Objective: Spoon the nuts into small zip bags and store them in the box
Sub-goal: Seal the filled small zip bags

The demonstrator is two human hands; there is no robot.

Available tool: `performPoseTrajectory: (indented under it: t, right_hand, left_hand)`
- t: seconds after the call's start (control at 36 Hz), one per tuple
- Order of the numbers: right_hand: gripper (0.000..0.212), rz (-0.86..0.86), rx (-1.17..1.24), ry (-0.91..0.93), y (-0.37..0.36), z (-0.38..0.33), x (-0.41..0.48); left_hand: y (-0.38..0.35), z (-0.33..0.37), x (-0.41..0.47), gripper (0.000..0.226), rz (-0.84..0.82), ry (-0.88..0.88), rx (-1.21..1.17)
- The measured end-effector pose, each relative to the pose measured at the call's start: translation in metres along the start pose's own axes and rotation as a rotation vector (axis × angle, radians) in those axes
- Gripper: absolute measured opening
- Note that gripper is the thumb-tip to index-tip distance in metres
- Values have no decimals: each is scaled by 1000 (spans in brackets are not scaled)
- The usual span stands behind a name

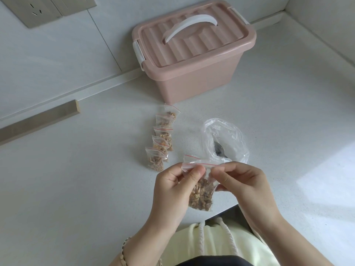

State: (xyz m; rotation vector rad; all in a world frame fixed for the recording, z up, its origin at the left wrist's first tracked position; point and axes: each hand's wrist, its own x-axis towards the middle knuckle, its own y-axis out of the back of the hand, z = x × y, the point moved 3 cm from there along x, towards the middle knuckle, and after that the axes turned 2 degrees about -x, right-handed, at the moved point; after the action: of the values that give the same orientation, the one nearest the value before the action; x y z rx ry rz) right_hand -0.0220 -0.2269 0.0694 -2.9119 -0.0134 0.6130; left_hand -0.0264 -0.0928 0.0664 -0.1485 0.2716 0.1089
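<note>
A small clear zip bag with a red strip along its top hangs over the counter's front edge, its lower half full of brown nuts. My left hand pinches its top at the left and my right hand pinches it at the right. Several filled small zip bags lie overlapping in a row on the counter beyond my left hand. A large crumpled clear plastic bag lies just beyond my right hand, with a dark spoon inside it. The pink storage box stands at the back, lid on, white handle lying flat.
The white speckled counter meets a wall on the left and at the far right corner. A wooden strip runs along the left wall's base. A wall socket sits at the top left. The counter's front edge is cut away near my body.
</note>
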Motion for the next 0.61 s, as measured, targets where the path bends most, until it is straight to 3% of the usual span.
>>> performPoseTrajectory:
  t: [0.14,0.25,0.33,0.47,0.61]
  right_hand:
    - [12,-41,-41,49,0,-1,3]
    - [12,-52,-69,84,4,-1,3]
    - [9,-50,-98,95,4,-1,4]
    - [24,-95,-193,127,8,-4,2]
    - [11,-149,-196,156,9,-10,1]
  left_hand:
    - [-1,2,-2,21,-87,-55,58]
    - [-2,7,-4,4,-59,-41,54]
    - [-3,7,-5,16,-88,-41,61]
    - [1,4,-3,13,-134,-38,130]
    - [4,8,0,17,-169,-68,205]
